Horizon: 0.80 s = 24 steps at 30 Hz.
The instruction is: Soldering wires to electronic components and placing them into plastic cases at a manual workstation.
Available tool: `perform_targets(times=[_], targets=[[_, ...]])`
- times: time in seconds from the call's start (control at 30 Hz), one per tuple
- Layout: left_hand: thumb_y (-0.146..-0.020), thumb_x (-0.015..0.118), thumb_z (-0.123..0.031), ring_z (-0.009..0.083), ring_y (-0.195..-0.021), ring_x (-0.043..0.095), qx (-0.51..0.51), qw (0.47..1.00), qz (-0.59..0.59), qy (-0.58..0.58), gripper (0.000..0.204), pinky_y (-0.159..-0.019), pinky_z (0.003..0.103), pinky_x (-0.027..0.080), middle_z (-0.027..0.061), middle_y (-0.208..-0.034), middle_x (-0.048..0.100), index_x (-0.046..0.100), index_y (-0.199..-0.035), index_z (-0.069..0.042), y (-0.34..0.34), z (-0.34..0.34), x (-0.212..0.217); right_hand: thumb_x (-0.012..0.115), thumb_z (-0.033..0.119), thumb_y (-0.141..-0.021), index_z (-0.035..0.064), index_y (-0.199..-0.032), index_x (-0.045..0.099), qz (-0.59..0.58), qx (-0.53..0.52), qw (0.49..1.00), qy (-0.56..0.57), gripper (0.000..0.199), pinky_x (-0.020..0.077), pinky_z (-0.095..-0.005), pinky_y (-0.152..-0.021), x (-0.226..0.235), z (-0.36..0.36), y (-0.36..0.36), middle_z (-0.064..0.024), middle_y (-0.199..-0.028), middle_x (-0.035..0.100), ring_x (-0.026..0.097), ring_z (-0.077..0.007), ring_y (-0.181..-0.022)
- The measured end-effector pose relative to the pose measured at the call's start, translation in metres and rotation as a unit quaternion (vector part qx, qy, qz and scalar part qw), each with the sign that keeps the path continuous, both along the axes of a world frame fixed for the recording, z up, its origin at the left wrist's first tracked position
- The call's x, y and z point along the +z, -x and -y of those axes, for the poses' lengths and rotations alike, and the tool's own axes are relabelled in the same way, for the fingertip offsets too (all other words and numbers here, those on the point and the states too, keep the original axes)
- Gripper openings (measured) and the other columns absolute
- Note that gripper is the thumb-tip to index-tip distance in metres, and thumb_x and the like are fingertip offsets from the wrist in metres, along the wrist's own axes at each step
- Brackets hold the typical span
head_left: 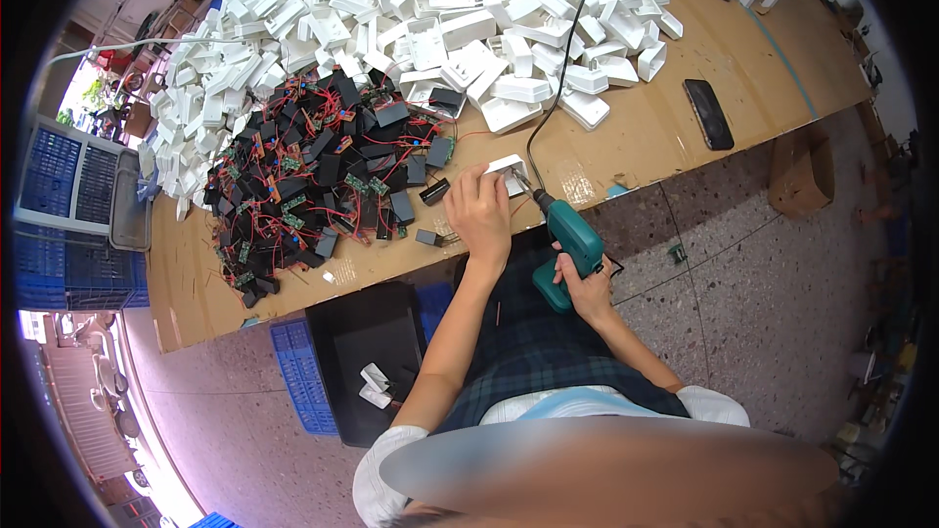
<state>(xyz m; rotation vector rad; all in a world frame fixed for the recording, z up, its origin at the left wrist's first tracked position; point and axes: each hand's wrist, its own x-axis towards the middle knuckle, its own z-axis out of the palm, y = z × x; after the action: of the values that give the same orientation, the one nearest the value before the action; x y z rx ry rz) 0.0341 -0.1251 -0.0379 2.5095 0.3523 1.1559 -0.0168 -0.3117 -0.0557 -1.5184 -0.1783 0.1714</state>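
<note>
My right hand is wrapped round the handle of a green corded electric screwdriver. Its tip points into a small white plastic housing at the table's near edge. My left hand holds that housing from the left, fingers closed on its side. Whether the tip touches a screw is too small to tell. Beside my left hand lie a black battery box and a small dark grey block. A black cord passes behind the housing and up over the white pile.
A large heap of white plastic housings covers the table's far side. Left of me lies a pile of black boxes with red wires and green circuit boards. A phone rests at right. Below, a black tray holds white housings.
</note>
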Motion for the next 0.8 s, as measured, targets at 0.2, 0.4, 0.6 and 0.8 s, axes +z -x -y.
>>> perform_targets(times=[0.2,0.4,0.6,0.8], targets=[[-0.080,0.076,-0.008,0.0257,-0.098,0.062,-0.003,1.000,-0.001,0.002,0.011,-0.086,0.039,0.046,0.0032,-0.104,0.066,0.067,-0.088,-0.006,0.000,0.001,0.001,0.064,0.010,-0.098,-0.0052,-0.115,0.062,-0.006,0.005,1.000,0.002,0.023,0.0520,-0.0266,-0.060,-0.011,0.002,0.001,-0.0066,-0.087,0.065,0.062,-0.0111,-0.064],[-0.080,0.076,-0.009,0.0253,-0.098,0.062,0.001,1.000,-0.002,0.002,0.012,-0.086,0.039,0.046,0.0032,-0.103,0.066,0.067,-0.087,-0.006,0.000,0.001,0.000,0.067,0.010,-0.096,-0.0049,-0.119,0.059,0.011,0.016,1.000,-0.004,0.029,0.0518,-0.0264,-0.060,-0.010,0.002,0.001,-0.0062,-0.084,0.065,0.063,-0.0109,-0.063],[-0.082,0.074,-0.008,0.0258,-0.105,0.062,-0.008,1.000,-0.021,0.006,0.014,-0.089,0.041,0.046,0.0058,-0.107,0.064,0.067,-0.094,-0.004,0.002,0.001,0.000,0.065,0.010,-0.096,-0.0062,-0.119,0.061,0.018,0.022,1.000,-0.012,0.028,0.0518,-0.0265,-0.062,-0.009,0.014,0.007,-0.0063,-0.084,0.065,0.064,-0.0119,-0.063],[-0.082,0.074,-0.008,0.0260,-0.106,0.062,-0.012,1.000,-0.027,0.004,0.014,-0.090,0.041,0.046,0.0060,-0.108,0.064,0.067,-0.094,-0.004,0.002,0.000,-0.001,0.056,0.018,-0.101,-0.0056,-0.131,0.058,0.014,0.050,0.999,-0.013,0.038,0.0508,-0.0274,-0.068,-0.005,0.048,0.024,-0.0055,-0.088,0.062,0.061,-0.0126,-0.068]])
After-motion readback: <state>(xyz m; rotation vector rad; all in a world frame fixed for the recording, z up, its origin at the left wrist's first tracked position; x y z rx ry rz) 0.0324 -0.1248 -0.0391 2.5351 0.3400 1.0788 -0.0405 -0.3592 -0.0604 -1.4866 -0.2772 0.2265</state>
